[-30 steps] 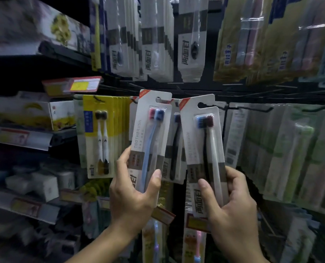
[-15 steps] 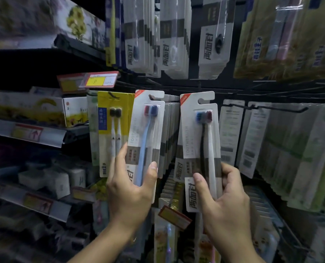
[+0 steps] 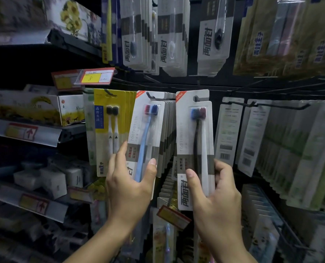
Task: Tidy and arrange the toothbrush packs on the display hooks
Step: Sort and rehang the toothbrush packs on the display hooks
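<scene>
Two toothbrush packs, each gripped low: left hand (image 3: 128, 188) fingers, right hand (image 3: 215, 202) fingers.

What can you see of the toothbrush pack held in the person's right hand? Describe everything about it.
The toothbrush pack is a tall white card with a clear plastic blister holding two brushes, one dark-handled and one white, bristles blue and red. A red corner flash marks its top left, and grey bands cross its lower half. It stands nearly upright, its hang hole at a hook. The right hand grips its bottom end.
</scene>
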Motion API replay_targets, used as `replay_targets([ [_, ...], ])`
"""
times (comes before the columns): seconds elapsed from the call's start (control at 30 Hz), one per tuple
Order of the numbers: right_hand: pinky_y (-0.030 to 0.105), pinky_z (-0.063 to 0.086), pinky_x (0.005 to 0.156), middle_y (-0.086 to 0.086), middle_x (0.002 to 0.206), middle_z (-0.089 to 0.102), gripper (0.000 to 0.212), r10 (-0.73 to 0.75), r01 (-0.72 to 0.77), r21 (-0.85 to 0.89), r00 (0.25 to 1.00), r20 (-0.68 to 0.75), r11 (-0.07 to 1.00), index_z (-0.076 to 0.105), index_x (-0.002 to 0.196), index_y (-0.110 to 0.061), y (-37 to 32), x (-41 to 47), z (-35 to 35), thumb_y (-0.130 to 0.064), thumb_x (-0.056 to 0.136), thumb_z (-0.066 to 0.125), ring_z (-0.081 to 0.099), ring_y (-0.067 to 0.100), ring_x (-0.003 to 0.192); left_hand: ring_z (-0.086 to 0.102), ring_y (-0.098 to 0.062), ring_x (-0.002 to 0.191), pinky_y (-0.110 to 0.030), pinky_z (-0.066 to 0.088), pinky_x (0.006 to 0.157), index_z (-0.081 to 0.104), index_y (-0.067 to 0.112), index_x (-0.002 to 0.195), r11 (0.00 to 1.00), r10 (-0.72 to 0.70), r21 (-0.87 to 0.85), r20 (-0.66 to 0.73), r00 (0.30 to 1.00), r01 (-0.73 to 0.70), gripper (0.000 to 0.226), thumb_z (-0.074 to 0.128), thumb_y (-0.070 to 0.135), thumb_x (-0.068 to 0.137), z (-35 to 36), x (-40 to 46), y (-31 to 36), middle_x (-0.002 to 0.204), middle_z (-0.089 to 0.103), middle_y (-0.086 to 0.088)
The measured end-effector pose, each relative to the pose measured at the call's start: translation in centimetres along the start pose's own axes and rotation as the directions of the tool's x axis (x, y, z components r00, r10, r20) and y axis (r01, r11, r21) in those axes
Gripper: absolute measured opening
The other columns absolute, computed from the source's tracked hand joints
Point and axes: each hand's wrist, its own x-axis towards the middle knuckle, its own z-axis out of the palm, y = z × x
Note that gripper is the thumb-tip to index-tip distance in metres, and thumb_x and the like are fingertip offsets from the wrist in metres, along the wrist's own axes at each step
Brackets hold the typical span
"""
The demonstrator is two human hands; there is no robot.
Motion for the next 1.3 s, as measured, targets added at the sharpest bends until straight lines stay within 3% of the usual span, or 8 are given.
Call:
replay_targets([
  [0.13,0.032,0.062,0.063,-0.027,0.094,0.07,0.034,0.017,-0.017,0.007,1.0,0.006,1.0,0.054,0.116,-0.035,-0.1,0.3,0.1,-0.043,0.09,0.074,0.072,0.001,0.076,0.043,-0.001,0.128,-0.027,0.037,0.106,0.045,0.018,0.156,1.0,-0.006,0.012,0.002,1.0,0.006,0.079,0.067,0.061,0.092,0.2,0.0,0.1,0.145,0.053,0.002],
  [0.37,0.031,0.062,0.07,-0.01,0.087,0.074,0.029,0.063,-0.062,-0.026,0.996,0.056,0.998,0.055,0.114,-0.033,0.3,1.4,0.2,-0.047,0.092,0.069,0.071,-0.002,0.08,0.038,0.0,0.131,-0.026,0.033,0.108,0.042,0.018,0.158,0.996,-0.027,0.083,0.048,0.998,0.023,0.079,0.07,0.05,0.091,0.7,0.2,-0.3,0.148,0.05,0.001],
  [0.47,0.04,0.063,0.067,-0.006,0.081,0.075,0.027,0.071,-0.068,-0.036,0.996,0.063,0.997,0.056,0.108,-0.033,0.5,2.1,0.1,-0.052,0.093,0.065,0.072,0.004,0.071,0.039,-0.006,0.138,-0.024,0.031,0.11,0.037,0.019,0.161,0.993,-0.04,0.111,0.065,0.997,0.033,0.082,0.07,0.05,0.092,1.0,0.6,-0.5,0.154,0.047,0.0],
  [0.57,0.048,0.061,0.066,0.0,0.076,0.074,0.04,0.094,-0.089,-0.059,0.992,0.089,0.994,0.057,0.106,-0.031,0.8,2.7,0.0,-0.067,0.09,0.052,0.071,0.01,0.067,0.039,-0.016,0.147,-0.025,0.028,0.111,0.033,0.024,0.163,0.989,-0.069,0.138,0.082,0.994,0.057,0.082,0.069,0.051,0.094,1.5,1.1,-0.7,0.159,0.043,-0.001],
  [0.7,0.05,0.058,0.062,0.0,0.07,0.069,0.035,0.114,-0.105,-0.089,0.988,0.104,0.991,0.062,0.089,-0.026,1.4,3.5,-0.1,-0.058,0.099,0.051,0.065,0.012,0.061,0.035,-0.019,0.151,-0.03,0.029,0.115,0.028,0.03,0.164,0.981,-0.104,0.174,0.122,0.987,0.082,0.083,0.066,0.054,0.095,2.0,1.5,-1.1,0.163,0.039,0.002],
  [0.83,0.046,0.059,0.069,-0.004,0.081,0.07,0.038,0.114,-0.103,-0.104,0.988,0.107,0.989,0.065,0.088,-0.027,2.3,4.2,-0.1,-0.061,0.097,0.053,0.068,0.012,0.075,0.037,-0.023,0.15,-0.045,0.037,0.121,0.03,0.032,0.162,0.97,-0.152,0.208,0.122,0.981,0.124,0.082,0.065,0.059,0.093,2.4,1.7,-1.2,0.161,0.044,0.001],
  [1.1,0.022,0.055,0.067,-0.007,0.083,0.072,0.022,0.125,-0.118,-0.065,0.986,0.112,0.991,0.067,0.095,-0.031,2.7,5.2,-0.1,-0.052,0.096,0.063,0.066,-0.002,0.08,0.053,-0.019,0.135,-0.032,0.042,0.105,0.04,0.03,0.156,0.978,-0.13,0.174,0.076,0.989,0.115,0.075,0.071,0.053,0.092,2.9,1.4,-1.2,0.148,0.058,0.001],
  [1.3,0.023,0.054,0.066,-0.008,0.078,0.071,0.024,0.122,-0.113,-0.093,0.989,0.088,0.989,0.068,0.089,-0.029,3.0,5.9,-0.1,-0.052,0.095,0.065,0.065,-0.001,0.077,0.057,-0.021,0.132,-0.044,0.052,0.108,0.044,0.027,0.155,0.98,-0.129,0.157,0.04,0.991,0.121,0.077,0.074,0.054,0.089,4.0,1.5,-1.5,0.145,0.06,-0.003],
])
